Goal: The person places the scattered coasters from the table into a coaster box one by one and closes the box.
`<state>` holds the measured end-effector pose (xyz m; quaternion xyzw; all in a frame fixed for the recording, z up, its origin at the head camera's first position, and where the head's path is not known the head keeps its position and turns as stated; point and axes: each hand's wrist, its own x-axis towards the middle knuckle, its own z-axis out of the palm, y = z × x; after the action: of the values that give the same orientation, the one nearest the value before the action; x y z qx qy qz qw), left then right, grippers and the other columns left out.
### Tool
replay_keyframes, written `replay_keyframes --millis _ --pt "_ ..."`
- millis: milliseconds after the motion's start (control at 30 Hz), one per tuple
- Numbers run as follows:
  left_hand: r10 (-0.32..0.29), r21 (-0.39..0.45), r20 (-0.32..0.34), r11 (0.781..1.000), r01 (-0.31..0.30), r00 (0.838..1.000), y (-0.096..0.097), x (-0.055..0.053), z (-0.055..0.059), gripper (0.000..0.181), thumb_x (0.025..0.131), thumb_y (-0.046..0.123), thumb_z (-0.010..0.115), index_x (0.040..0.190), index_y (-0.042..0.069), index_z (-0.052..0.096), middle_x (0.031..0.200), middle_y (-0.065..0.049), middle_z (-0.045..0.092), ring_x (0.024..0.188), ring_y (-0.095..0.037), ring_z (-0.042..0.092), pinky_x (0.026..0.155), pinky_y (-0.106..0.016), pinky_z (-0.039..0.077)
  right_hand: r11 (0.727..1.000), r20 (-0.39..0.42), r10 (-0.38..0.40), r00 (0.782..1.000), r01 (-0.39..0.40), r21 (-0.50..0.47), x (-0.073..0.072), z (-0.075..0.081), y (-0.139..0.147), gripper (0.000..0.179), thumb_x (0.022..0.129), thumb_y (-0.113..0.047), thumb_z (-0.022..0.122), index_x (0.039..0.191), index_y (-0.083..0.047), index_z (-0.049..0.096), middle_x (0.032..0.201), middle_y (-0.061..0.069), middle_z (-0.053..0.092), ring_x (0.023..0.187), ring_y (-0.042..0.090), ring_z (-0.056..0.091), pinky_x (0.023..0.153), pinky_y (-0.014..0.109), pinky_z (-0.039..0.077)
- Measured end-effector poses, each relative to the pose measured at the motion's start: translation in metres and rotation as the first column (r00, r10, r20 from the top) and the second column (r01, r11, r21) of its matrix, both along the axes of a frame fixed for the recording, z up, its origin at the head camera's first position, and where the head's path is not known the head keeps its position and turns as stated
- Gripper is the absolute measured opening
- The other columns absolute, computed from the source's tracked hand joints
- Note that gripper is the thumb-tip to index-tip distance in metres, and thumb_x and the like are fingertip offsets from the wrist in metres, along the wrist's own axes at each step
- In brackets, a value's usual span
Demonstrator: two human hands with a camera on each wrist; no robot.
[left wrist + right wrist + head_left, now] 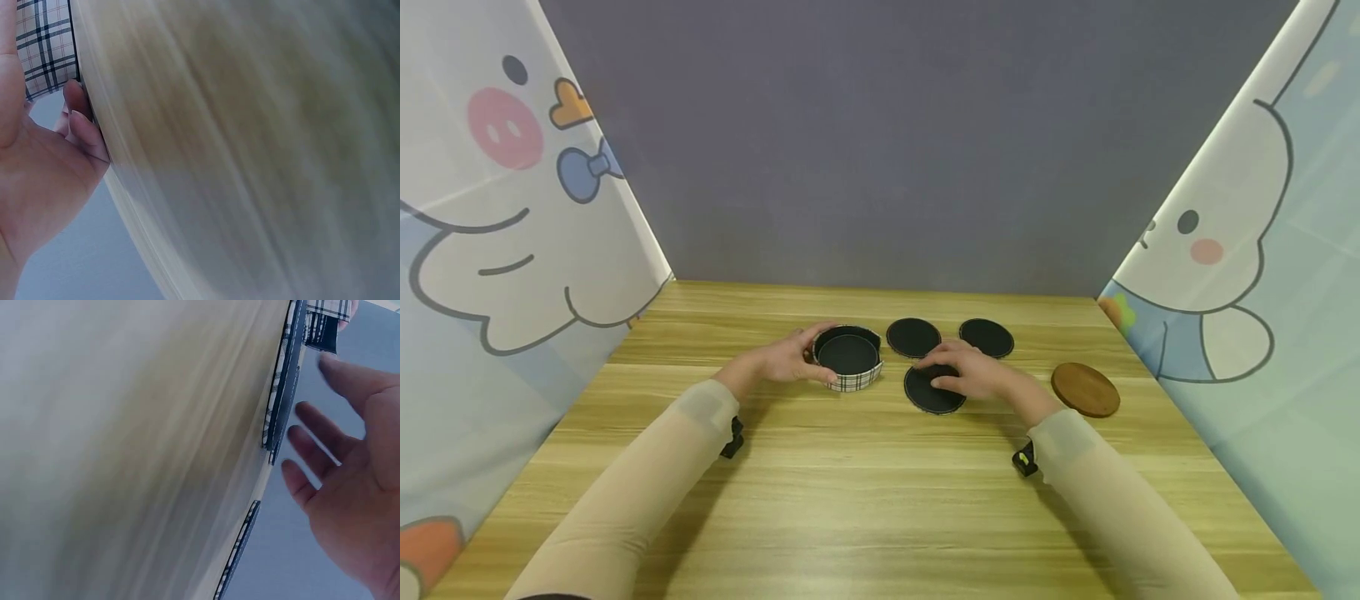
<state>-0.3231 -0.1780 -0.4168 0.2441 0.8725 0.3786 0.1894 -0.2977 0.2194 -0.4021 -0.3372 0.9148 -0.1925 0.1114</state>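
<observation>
A round coaster holder (855, 382) with a white-and-black plaid outside and a black inside stands upright on the table, a gap in its wall facing right. My left hand (784, 358) grips it from the left, thumb along the front and fingers behind. Its plaid wall (47, 47) shows in the left wrist view. My right hand (973, 372) is over a round black coaster (932, 402), fingers spread and loosely bent. In the right wrist view, the fingertips (299, 437) appear slightly apart from the coaster edges.
Behind the right hand lie two more black coasters, one on the left (913, 337) and one on the right (987, 337). Farther right is a brown wooden disc (1085, 389). A grey panel (887, 150) rises behind the wood-grain table (865, 500), with printed cloth walls at both sides.
</observation>
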Motion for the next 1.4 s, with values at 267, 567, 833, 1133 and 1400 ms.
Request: replay_keyframes --millis 267,567,833,1133,1400 --pt "0.005 -0.019 -0.003 1.0 -0.005 1.0 0.0 0.0 0.0 0.112 0.097 0.044 0.086 0.178 0.019 0.013 0.154 -0.033 0.032 0.138 -0.046 0.048 0.119 -0.063 0.042 0.998 0.025 -0.013 1.0 0.012 0.061 0.007 -0.002 0.011 0.043 0.107 -0.028 0.075 0.149 -0.028 0.07 0.167 0.017 0.049 0.157 0.053 0.034 0.124 0.08 0.023" --pt "0.004 -0.019 0.003 1.0 -0.004 1.0 -0.001 0.0 0.001 0.111 0.098 0.043 0.086 0.178 0.019 0.013 0.152 -0.031 0.034 0.135 -0.044 0.05 0.116 -0.061 0.044 0.998 0.031 -0.042 0.999 0.041 0.051 0.02 -0.004 0.019 0.047 0.1 -0.042 0.083 0.144 -0.031 0.073 0.146 0.013 0.056 0.144 0.045 0.048 0.115 0.063 0.043" --pt "0.015 -0.048 0.0 0.999 -0.015 1.0 -0.001 0.001 0.0 0.111 0.097 0.047 0.085 0.178 0.02 0.013 0.153 -0.031 0.033 0.138 -0.046 0.047 0.118 -0.064 0.041 0.998 0.027 -0.034 0.999 0.033 0.054 0.029 -0.007 0.022 0.053 0.097 -0.05 0.084 0.143 -0.029 0.068 0.127 0.008 0.054 0.099 0.02 0.049 0.091 0.043 0.044" --pt "0.027 -0.043 0.009 0.999 -0.026 1.0 -0.001 0.003 0.003 0.113 0.096 0.048 0.086 0.178 0.021 0.013 0.151 -0.03 0.034 0.136 -0.045 0.051 0.118 -0.064 0.042 0.992 0.079 -0.083 0.993 0.074 0.105 0.037 -0.004 0.017 0.057 0.097 -0.058 0.081 0.141 -0.028 0.06 0.131 0.013 0.053 0.104 0.024 0.063 0.096 0.05 0.053" --pt "0.025 -0.04 0.006 0.999 -0.025 1.0 -0.001 0.002 0.002 0.114 0.096 0.048 0.086 0.178 0.021 0.013 0.152 -0.031 0.034 0.137 -0.046 0.052 0.118 -0.063 0.043 0.989 0.063 -0.086 0.994 0.077 0.127 0.042 -0.002 0.014 0.056 0.099 -0.058 0.078 0.142 -0.027 0.058 0.138 0.014 0.052 0.112 0.027 0.066 0.102 0.054 0.055"
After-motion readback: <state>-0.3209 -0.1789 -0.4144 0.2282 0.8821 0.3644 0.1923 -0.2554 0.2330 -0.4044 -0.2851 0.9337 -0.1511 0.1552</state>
